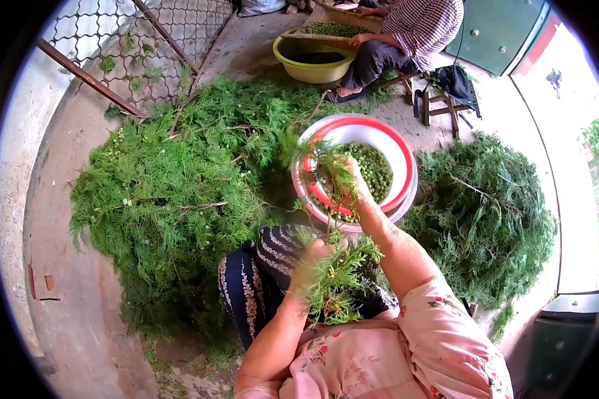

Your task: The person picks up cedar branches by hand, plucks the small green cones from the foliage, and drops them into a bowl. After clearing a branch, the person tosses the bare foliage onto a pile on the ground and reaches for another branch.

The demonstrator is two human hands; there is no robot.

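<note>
My left hand [311, 261], blurred by motion, grips the stem of a leafy conifer branch [343, 282] just above my lap. The lower foliage of that branch hangs in front of my pink blouse. Over the basin, my right hand [347, 178] is closed on the branch's upper sprigs, its fingertips partly hidden by leaves. A white basin with a red rim band [400, 143] stands before my knees, with many small round green cones [369, 163] in it.
Cut conifer branches [173, 193] lie heaped at left; another green heap [482, 213] lies at right. Farther off, a seated person [406, 40] holds a woven tray [339, 28] of green cones over a yellow-green tub [313, 70]. A wooden stool [446, 106] stands behind.
</note>
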